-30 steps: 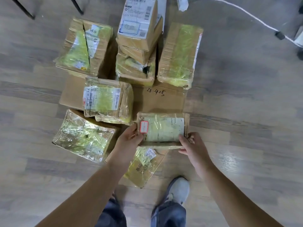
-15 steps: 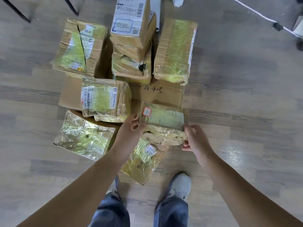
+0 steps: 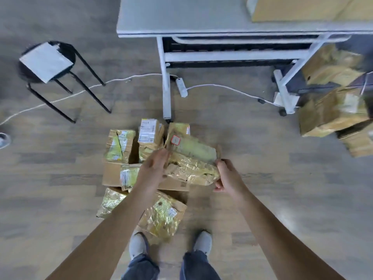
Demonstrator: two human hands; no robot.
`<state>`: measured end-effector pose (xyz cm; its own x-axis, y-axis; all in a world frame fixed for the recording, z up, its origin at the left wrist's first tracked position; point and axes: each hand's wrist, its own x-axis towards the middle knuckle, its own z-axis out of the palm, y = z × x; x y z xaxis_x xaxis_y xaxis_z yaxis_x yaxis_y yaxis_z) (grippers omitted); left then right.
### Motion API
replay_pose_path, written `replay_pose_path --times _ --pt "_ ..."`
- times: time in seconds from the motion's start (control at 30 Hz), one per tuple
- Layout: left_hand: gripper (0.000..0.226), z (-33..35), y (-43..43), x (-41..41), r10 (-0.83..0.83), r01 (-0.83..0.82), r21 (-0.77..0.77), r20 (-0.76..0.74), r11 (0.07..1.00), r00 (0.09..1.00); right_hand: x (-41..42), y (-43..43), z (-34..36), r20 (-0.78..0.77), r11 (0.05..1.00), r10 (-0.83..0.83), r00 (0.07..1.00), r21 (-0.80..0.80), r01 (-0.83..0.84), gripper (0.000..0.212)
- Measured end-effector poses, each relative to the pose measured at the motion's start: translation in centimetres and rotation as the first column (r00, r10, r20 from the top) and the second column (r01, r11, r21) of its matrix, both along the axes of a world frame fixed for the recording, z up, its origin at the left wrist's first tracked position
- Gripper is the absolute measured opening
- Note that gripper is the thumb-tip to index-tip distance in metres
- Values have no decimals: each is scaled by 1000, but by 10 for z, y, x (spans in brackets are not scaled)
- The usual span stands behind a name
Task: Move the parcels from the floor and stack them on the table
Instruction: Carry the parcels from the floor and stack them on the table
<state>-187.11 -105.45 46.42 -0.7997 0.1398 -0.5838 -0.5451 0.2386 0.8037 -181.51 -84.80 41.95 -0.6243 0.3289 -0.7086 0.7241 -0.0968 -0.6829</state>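
Head view: left hand (image 3: 154, 167) partly hides parcel (image 3: 194, 160).

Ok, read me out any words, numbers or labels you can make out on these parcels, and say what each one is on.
No text can be read in this picture; it is blurred.
Red-edged sticker on the held parcel: blurred, unreadable.
White shipping label on the upright parcel: print and barcodes too small to read.
Small label on the parcel by the feet: too blurred.
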Motion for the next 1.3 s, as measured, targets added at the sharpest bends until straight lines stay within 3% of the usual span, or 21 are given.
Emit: replay_pose_path --times 0.1,0.2,0.23,0.3,0.5,0.6,0.67,0.73,0.87,1.07,1.17,1.3 --pt "53 77 41 1 3 -7 -39 -112 999 994 9 35 80 -68 999 -42 997 -26 40 11" --pt "30 132 85 1 44 -41 25 -174 999 984 22 73 145 -189 996 -92 978 -34 87 27" --pt "35 146 99 -2 49 -39 61 -173 997 984 24 85 164 -227 994 -106 968 -30 102 36" --pt "59 170 124 -8 41 -26 125 -115 992 993 25 107 196 -287 990 -133 948 0 139 51" --pt "67 222 194 -49 187 -199 467 74 862 980 -5 159 263 -436 982 -141 889 55 183 44" --pt "78 236 230 -71 126 -146 541 74 828 989 -27 181 283 -516 982 -130 847 51 181 50" --pt "85 246 254 -90 97 -86 521 6 849 995 -46 200 293 -552 985 -97 828 66 159 55" --pt "77 256 277 -117 112 -68 501 -58 863 992 -71 223 305 -579 985 -40 814 114 129 56" --pt "75 287 316 -193 127 -7 565 -172 825 977 -142 271 336 -563 965 95 821 256 63 55" --pt "80 331 364 -312 153 101 559 -390 823 908 -249 348 373 -433 846 252 865 534 21 39" --pt "81 331 387 -349 81 188 484 -482 855 873 -282 382 382 -391 787 292 873 616 12 58" --pt "91 324 415 -377 -144 360 250 -607 899 781 -326 414 390 -444 778 361 820 628 -2 86"
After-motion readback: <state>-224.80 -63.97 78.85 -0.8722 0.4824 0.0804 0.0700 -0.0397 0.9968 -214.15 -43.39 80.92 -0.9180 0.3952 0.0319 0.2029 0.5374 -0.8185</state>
